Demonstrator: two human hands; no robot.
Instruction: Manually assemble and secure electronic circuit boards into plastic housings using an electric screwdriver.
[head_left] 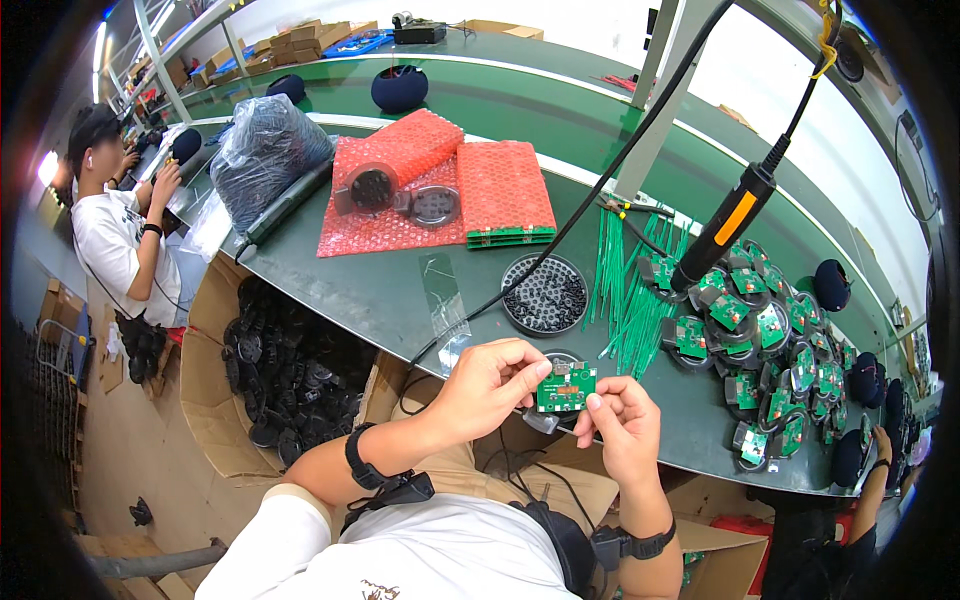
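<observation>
A small green circuit board (pixel 563 393) is held near the table's front edge, with part of a round dark plastic housing showing behind it. My left hand (pixel 492 388) pinches the board's left side between thumb and fingers. On the opposite edge, the thumb and fingers of my right hand (pixel 622 420) close on the same board. Just beyond the hands lies a round black dish (pixel 543 310) of small black parts. Thin green strips (pixel 625 310) are spread to its right. An electric screwdriver (pixel 722 230) hangs above the table at the right.
Round housings with green boards (pixel 772 325) are heaped at the right. Red bubble wrap (pixel 350 225), two dark housings and a wrapped stack of boards (pixel 507 190) lie at the back. An open carton (pixel 215 405) of black parts stands left. A black cable crosses the table. Co-workers sit on both sides.
</observation>
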